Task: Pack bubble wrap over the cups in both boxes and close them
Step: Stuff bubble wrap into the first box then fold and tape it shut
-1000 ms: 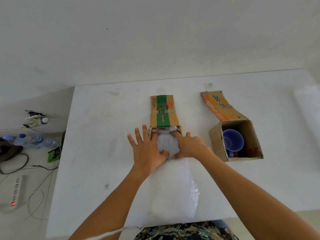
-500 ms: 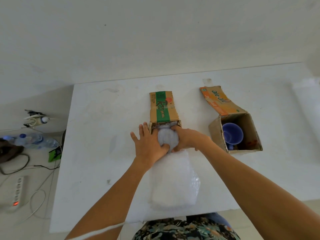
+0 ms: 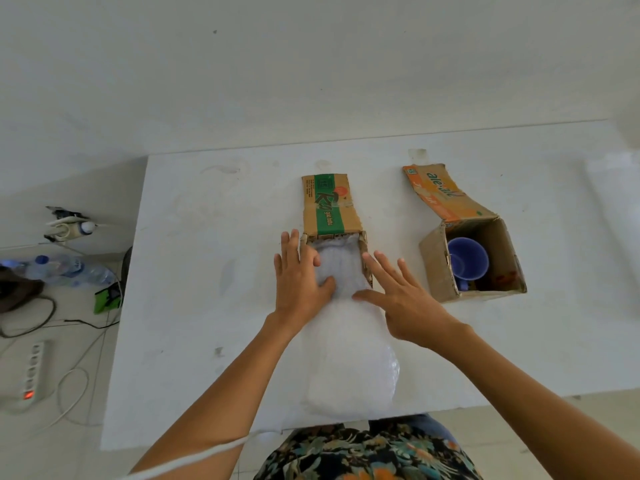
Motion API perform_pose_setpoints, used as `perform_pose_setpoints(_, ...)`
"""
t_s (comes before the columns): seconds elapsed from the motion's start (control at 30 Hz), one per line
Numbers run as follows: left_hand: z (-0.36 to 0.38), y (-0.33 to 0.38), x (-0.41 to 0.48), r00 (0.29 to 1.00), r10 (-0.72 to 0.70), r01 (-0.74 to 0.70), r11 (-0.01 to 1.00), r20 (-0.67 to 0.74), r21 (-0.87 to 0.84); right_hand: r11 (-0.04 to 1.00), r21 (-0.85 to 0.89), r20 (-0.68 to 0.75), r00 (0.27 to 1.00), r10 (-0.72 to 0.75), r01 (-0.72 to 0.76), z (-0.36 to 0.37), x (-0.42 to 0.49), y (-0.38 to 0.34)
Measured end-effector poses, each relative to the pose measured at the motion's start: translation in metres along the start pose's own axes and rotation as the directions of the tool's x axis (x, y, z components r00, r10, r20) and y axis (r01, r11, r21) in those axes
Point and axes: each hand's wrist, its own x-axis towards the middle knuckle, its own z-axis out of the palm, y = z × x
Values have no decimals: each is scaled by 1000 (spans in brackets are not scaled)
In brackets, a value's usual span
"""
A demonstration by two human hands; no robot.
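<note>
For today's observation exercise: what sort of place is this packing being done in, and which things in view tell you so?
Probably a plain room in a home or small workspace, not a warehouse: a bare white table against a white wall, reused drink cartons serving as boxes, and a power strip, cables and water bottles on the tiled floor.

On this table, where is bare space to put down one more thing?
The table is bare left of the green box, and behind both boxes. A narrow strip lies between it and the orange box. Crowded: the near middle, under bubble wrap and both hands.
</note>
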Motion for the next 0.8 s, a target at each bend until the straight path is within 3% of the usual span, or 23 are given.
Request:
perform_pose_setpoints(0.13,-7,0,-1,999,42,-40,988,8,-151,994,-101,66,997,38,-31,2,-3,2)
perform_pose_setpoints(0.23,-18,-9,-11,995,103,-101,984,7,-148,986,-153,66,995,80,-69,2,0,2)
perform_pose_setpoints(0.4,-34,-30,-35,962,211,-221,975,175,39,992,-106,-117,991,59,-72,27,9,6)
perform_pose_setpoints(0.5,-38,-29,-32,952,193,-226,966,236,122,991,-113,-198,979,45,-69,36,15,7)
perform_pose_setpoints(0.7,-33,-28,-45,972,129,-103,985,197,-136,987,-9,-169,973,159,-163,49,22,9)
perform_pose_setpoints(0.8,-35,-34,-55,954,247,-209,955,170,-212,972,59,-158,959,233,-226,44,25,5)
